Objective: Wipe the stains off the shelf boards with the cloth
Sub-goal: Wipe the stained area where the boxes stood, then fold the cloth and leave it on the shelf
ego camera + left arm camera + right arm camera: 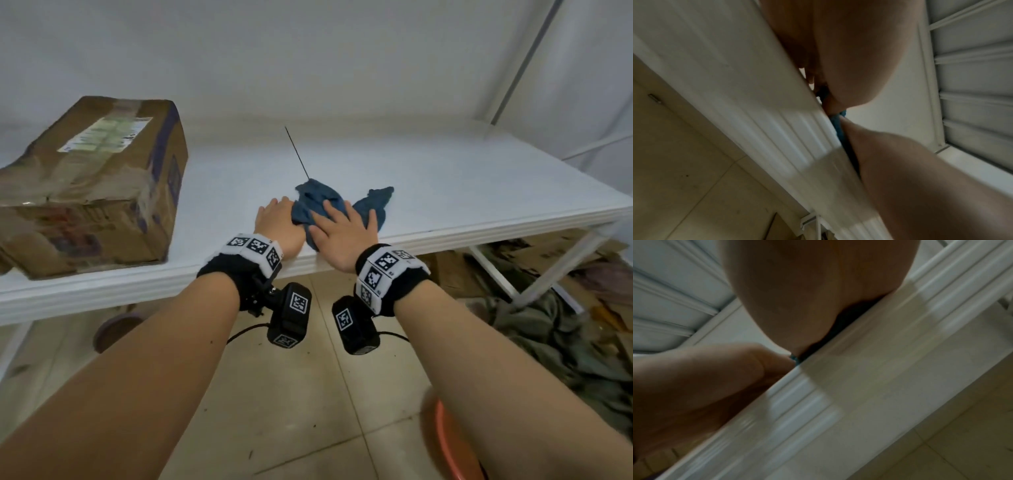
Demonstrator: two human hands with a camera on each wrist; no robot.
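Observation:
A crumpled blue cloth (pixel 317 198) lies near the front edge of the white shelf board (pixel 462 185). My right hand (pixel 342 228) presses flat on it with the fingers spread. My left hand (pixel 278 219) rests flat on the board just to the left, its inner side touching the cloth's left edge. A thin dark line stain (pixel 297 154) runs from the cloth's far tip toward the back of the board. In the left wrist view a sliver of the cloth (pixel 839 129) shows between the left palm (pixel 849 48) and the right hand (pixel 920 178). The right wrist view shows the right palm (pixel 818 288) over the shadowed cloth (pixel 838 326).
A worn, taped cardboard box (pixel 92 185) stands on the board at the left. A slanted metal brace (pixel 524 65) crosses the back right. Under the board lie flattened cardboard and grey-green fabric (pixel 548 325). An orange basin (pixel 452 445) sits on the tiled floor.

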